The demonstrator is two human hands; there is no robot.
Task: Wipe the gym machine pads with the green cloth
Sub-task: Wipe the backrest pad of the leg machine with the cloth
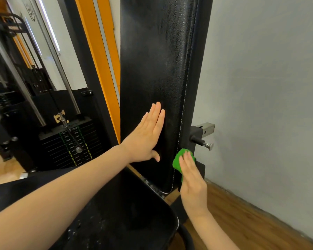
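Note:
A tall black back pad (152, 60) with white stitching down its right side stands upright in front of me. My left hand (146, 136) lies flat against its lower front, fingers straight and pointing up. My right hand (192, 177) presses the green cloth (179, 159) with straight fingers against the pad's lower right edge, by the stitching. Most of the cloth is hidden under that hand. Below the back pad lies the black seat pad (119, 213), speckled with light spots.
A metal adjustment pin (205, 144) and a square tube end (207, 128) stick out right of the pad. A grey wall (260, 87) is close on the right, above wooden floor. To the left stands a weight stack (70, 147) behind an orange frame post (99, 60).

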